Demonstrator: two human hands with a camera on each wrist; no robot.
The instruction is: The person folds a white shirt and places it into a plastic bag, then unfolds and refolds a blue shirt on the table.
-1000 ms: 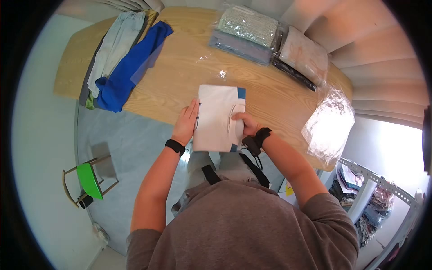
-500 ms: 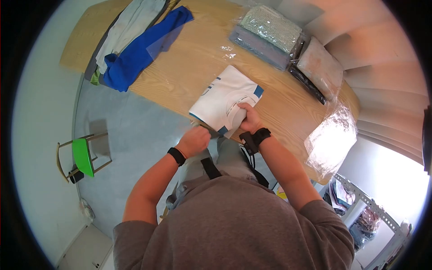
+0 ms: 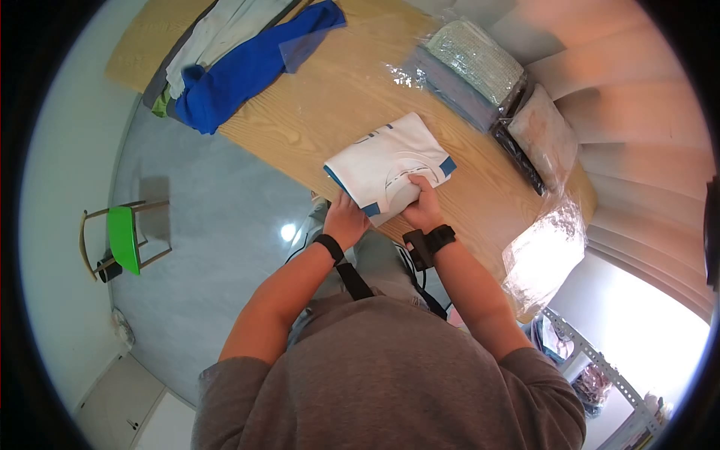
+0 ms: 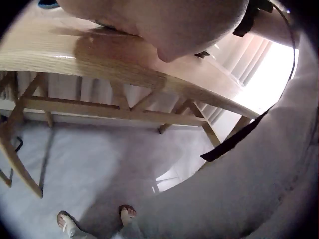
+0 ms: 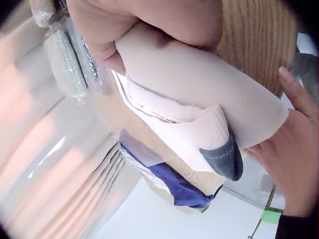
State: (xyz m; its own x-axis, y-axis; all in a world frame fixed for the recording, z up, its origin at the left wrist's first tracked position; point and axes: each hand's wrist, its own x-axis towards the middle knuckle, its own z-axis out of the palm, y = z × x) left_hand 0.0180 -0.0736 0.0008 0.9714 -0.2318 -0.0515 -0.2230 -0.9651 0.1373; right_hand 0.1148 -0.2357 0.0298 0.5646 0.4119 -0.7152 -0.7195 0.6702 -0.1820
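A folded white garment (image 3: 394, 154) with blue corners and dark lettering is tilted over the table's near edge. My right hand (image 3: 425, 206) grips its near right side, thumb on top; the right wrist view shows this hand (image 5: 164, 22) pinching the pale fabric (image 5: 199, 74). At the near left edge, my left hand (image 3: 346, 219) touches the garment, its fingers partly hidden. The right wrist view shows the left hand (image 5: 286, 149) with thumb spread and fingers passing behind the fabric. In the left wrist view only part of a hand (image 4: 164, 22) shows, blurred.
Blue clothing (image 3: 232, 82) and pale trousers (image 3: 217, 37) lie at the table's far left. Bagged folded items (image 3: 476, 64) are at the back right, with a shiny clear bag (image 3: 544, 255) at the right edge. A green chair (image 3: 124, 240) stands on the floor at left.
The garment has turned from square-on to slanted, with my right hand still gripping it. My left hand left its left side, came back curled near my body, and now touches its near edge.
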